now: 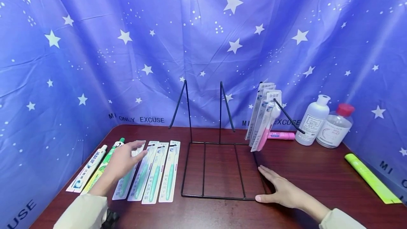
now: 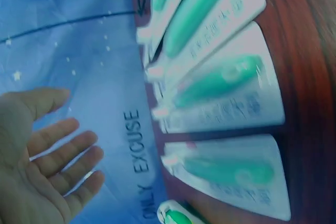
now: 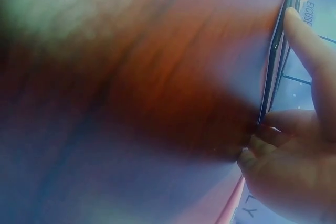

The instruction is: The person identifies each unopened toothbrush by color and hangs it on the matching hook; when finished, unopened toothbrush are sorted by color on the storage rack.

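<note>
In the head view, blue starry cloth [image 1: 203,45] lines the left, far and right edges of the counter [image 1: 305,162]; a narrow strip separates the green toothbrush packs [image 1: 155,176], rowed at left, from the black wire rack [image 1: 204,169], and a broader stretch lies between rack and yellow-green tube [image 1: 370,176] at right. The left hand [image 1: 125,158] hangs over the leftmost pack, fingers extended, holding nothing; the right hand [image 1: 279,190] is spread at the rack's near right corner, fingers fairly straight. Pink-handled packs [image 1: 264,126] hang at its far right, one reading "康倍佳". The left wrist view shows relaxed, parted fingers, and cloth lettered "ONLY EXCUSE". In the right wrist view, thumb and fingertips touch the rack's dark rod.
</note>
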Motion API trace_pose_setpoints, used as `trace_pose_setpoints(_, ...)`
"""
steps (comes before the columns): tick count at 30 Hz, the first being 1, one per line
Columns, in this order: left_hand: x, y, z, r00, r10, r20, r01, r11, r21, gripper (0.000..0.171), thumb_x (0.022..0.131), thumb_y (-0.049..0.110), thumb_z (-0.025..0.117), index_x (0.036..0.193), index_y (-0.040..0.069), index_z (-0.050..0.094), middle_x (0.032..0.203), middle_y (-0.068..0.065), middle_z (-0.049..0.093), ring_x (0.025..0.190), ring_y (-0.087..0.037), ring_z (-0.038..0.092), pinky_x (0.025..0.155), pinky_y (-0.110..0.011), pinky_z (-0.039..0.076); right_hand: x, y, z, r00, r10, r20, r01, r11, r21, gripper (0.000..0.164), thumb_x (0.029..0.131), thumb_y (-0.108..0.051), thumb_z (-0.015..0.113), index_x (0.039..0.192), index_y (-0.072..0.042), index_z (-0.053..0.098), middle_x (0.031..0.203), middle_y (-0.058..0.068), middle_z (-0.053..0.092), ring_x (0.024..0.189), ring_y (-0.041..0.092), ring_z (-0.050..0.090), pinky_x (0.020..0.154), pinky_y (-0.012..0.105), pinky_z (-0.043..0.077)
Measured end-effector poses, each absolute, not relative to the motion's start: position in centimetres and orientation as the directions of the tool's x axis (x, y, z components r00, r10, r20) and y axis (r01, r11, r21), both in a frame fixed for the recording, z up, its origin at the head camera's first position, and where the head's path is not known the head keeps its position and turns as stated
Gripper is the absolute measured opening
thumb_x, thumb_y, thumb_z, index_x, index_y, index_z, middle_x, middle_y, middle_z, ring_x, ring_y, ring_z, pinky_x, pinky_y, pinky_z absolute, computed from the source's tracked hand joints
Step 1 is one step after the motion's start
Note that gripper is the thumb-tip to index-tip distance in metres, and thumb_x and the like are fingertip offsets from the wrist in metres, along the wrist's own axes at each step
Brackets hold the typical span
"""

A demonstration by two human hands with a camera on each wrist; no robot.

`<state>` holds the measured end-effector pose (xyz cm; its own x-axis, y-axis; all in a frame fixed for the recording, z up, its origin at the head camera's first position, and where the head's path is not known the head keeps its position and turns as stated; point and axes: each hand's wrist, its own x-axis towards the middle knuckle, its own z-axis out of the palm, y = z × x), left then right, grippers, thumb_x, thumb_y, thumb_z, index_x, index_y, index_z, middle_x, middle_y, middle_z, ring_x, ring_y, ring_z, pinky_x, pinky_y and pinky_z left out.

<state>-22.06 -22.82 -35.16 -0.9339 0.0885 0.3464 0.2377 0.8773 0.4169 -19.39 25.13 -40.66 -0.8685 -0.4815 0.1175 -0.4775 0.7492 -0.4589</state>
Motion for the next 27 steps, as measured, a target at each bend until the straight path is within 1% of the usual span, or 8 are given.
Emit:
trace_pose_setpoints(3, -21.7, -23.8, -35.3, -0.946, 0.008, 0.325, 0.158, 0.884, 0.44, 0.042, 0.084, 0.024, 0.063, 0.117, -0.002, 0.058, 0.107, -0.022, 0.062, 0.094, -0.037, 0.06, 0.076, -0.049, 0.046, -19.4, 25.2, -40.6, -0.87, -0.48, 0.112, -0.473, 0.75, -0.463, 0.09, 0.074, -0.049, 0.069, 0.136, 0.007, 0.034, 0.137, 0.024, 0.035, 0.124, 0.039, 0.033, 0.092, 0.057, 0.032)
trace_pose_setpoints(8, -21.2, -24.8, -35.8, -0.967, -0.084, 0.241, 0.048, 0.868, 0.494, 0.047, 0.085, 0.025, 0.062, 0.118, -0.007, 0.054, 0.108, -0.025, 0.06, 0.095, -0.038, 0.059, 0.075, -0.048, 0.047, -19.4, 25.2, -40.6, -0.87, -0.48, 0.115, -0.474, 0.75, -0.46, 0.09, 0.074, -0.049, 0.069, 0.136, 0.007, 0.034, 0.137, 0.025, 0.035, 0.124, 0.039, 0.033, 0.092, 0.057, 0.032)
trace_pose_setpoints(13, -21.1, -25.4, -36.6, -0.967, -0.141, 0.211, -0.025, 0.88, 0.474, 0.047, 0.084, 0.025, 0.062, 0.113, -0.012, 0.056, 0.1, -0.028, 0.061, 0.089, -0.039, 0.059, 0.071, -0.048, 0.046, -19.4, 25.3, -40.8, -0.869, -0.479, 0.121, -0.477, 0.747, -0.464, 0.09, 0.074, -0.048, 0.069, 0.136, 0.007, 0.034, 0.137, 0.025, 0.035, 0.124, 0.039, 0.033, 0.092, 0.057, 0.032)
trace_pose_setpoints(18, -21.3, -25.7, -37.7, -0.964, -0.218, 0.155, -0.134, 0.895, 0.426, 0.044, 0.083, 0.024, 0.063, 0.104, -0.013, 0.059, 0.099, -0.031, 0.059, 0.084, -0.041, 0.057, 0.068, -0.048, 0.045, -19.4, 25.3, -41.0, -0.871, -0.474, 0.128, -0.476, 0.75, -0.459, 0.09, 0.074, -0.05, 0.068, 0.136, 0.006, 0.035, 0.137, 0.023, 0.036, 0.124, 0.039, 0.034, 0.093, 0.053, 0.034)
trace_pose_setpoints(20, -21.4, -25.8, -38.1, -0.962, -0.233, 0.139, -0.157, 0.896, 0.414, 0.039, 0.082, 0.024, 0.064, 0.097, -0.012, 0.062, 0.091, -0.029, 0.061, 0.076, -0.037, 0.058, 0.064, -0.045, 0.045, -19.4, 25.3, -41.0, -0.874, -0.471, 0.12, -0.469, 0.749, -0.468, 0.09, 0.074, -0.05, 0.068, 0.136, 0.006, 0.034, 0.137, 0.023, 0.035, 0.124, 0.039, 0.034, 0.094, 0.053, 0.033)
trace_pose_setpoints(22, -21.4, -25.7, -38.5, -0.961, -0.247, 0.126, -0.176, 0.895, 0.411, 0.032, 0.081, 0.024, 0.065, 0.079, -0.007, 0.064, 0.071, -0.021, 0.06, 0.062, -0.028, 0.055, 0.055, -0.039, 0.042, -19.4, 25.3, -41.0, -0.877, -0.468, 0.105, -0.457, 0.749, -0.48, 0.09, 0.074, -0.05, 0.068, 0.137, 0.005, 0.033, 0.138, 0.023, 0.034, 0.125, 0.038, 0.032, 0.094, 0.055, 0.032)
trace_pose_setpoints(24, -21.4, -25.6, -38.7, -0.961, -0.254, 0.111, -0.187, 0.89, 0.416, 0.032, 0.081, 0.025, 0.064, 0.064, -0.002, 0.058, 0.056, -0.011, 0.052, 0.053, -0.021, 0.047, 0.048, -0.033, 0.035, -19.3, 25.3, -40.9, -0.88, -0.466, 0.098, -0.451, 0.751, -0.482, 0.09, 0.074, -0.05, 0.068, 0.137, 0.004, 0.033, 0.139, 0.023, 0.034, 0.126, 0.037, 0.032, 0.094, 0.055, 0.031)
trace_pose_setpoints(27, -21.3, -25.4, -38.8, -0.961, -0.262, 0.083, -0.206, 0.888, 0.411, 0.036, 0.082, 0.026, 0.064, 0.056, 0.005, 0.048, 0.05, -0.004, 0.041, 0.048, -0.018, 0.041, 0.046, -0.029, 0.028, -19.3, 25.3, -40.8, -0.88, -0.466, 0.094, -0.45, 0.753, -0.48, 0.09, 0.075, -0.05, 0.068, 0.137, 0.004, 0.032, 0.139, 0.023, 0.034, 0.126, 0.037, 0.032, 0.094, 0.056, 0.031)
